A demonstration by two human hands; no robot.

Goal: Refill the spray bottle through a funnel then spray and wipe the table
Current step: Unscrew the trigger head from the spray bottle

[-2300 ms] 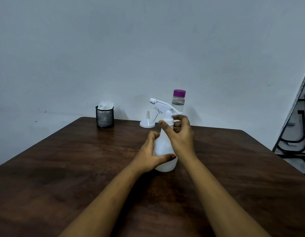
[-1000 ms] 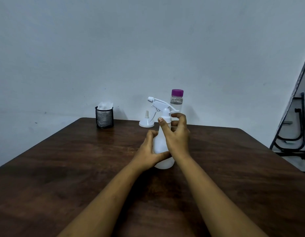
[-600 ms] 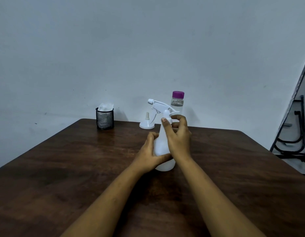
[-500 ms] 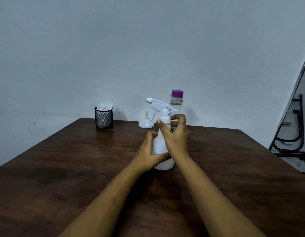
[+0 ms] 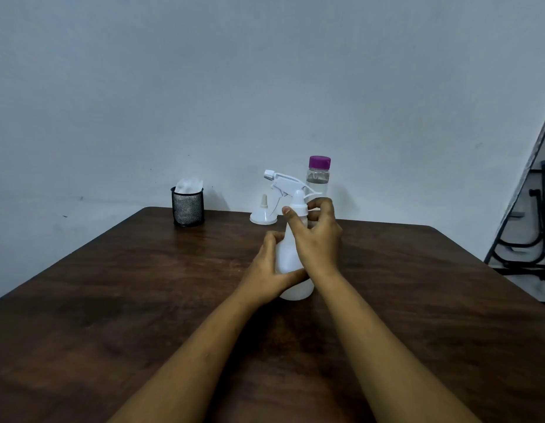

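Note:
A white spray bottle [image 5: 288,254] stands upright in the middle of the dark wooden table [image 5: 143,285]. My left hand [image 5: 266,271] grips its body from the left. My right hand [image 5: 318,239] pinches the collar under the white trigger head [image 5: 285,184], whose nozzle points left. Behind it, a white funnel [image 5: 263,213] sits upside down on the table. A clear bottle with a purple cap [image 5: 319,175] stands by the wall, partly hidden by the trigger head and my right hand.
A black mesh cup [image 5: 187,206] holding white cloth or tissue stands at the table's back left. The wall runs right behind the table's far edge. A black metal frame [image 5: 524,239] stands on the floor at the right.
My right hand's fingers have shifted round the collar of the spray bottle. The bottle stays in place under my left hand's grip. The view has wobbled slightly.

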